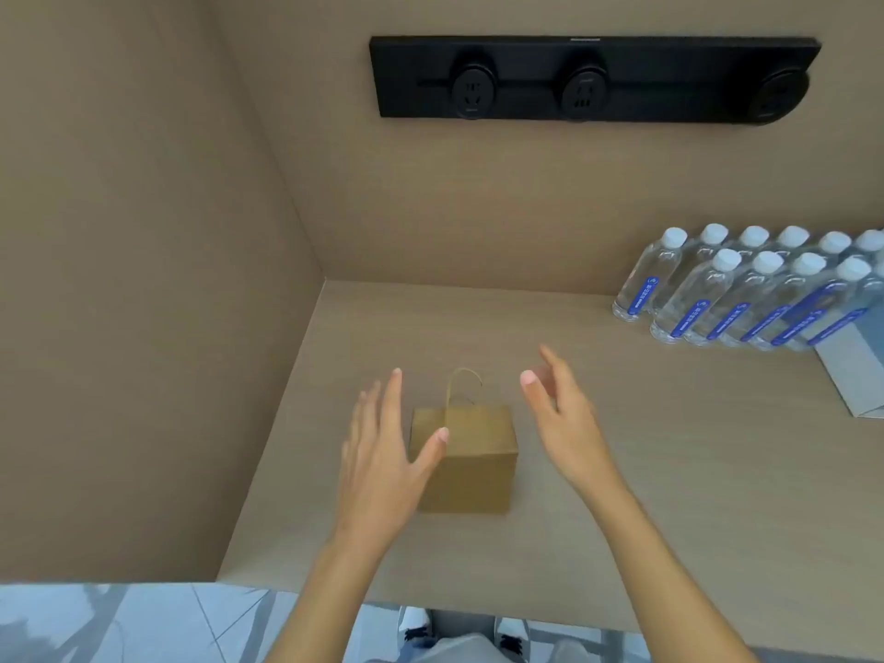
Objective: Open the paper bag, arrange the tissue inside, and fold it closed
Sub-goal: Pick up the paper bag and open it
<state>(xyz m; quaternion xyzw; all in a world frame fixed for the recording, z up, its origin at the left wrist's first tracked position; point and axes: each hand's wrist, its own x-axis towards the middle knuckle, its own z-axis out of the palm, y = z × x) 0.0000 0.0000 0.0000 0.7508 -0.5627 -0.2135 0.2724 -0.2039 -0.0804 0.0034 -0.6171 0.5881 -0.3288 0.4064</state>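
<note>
A small brown paper bag (471, 459) stands upright on the wooden counter (622, 471), its top folded over and one thin paper handle (461, 387) sticking up at the back. My left hand (387, 452) hovers just left of the bag, fingers spread, thumb across the bag's front upper corner. My right hand (559, 413) is held open to the right of the bag, a small gap away, fingers pointing up and back. Neither hand holds anything. No tissue is visible.
Several water bottles (746, 294) with white caps and blue labels stand in rows at the back right. A grey-white box (856, 370) lies beside them at the right edge. A black socket strip (593, 79) is mounted on the back wall. A side wall closes off the left.
</note>
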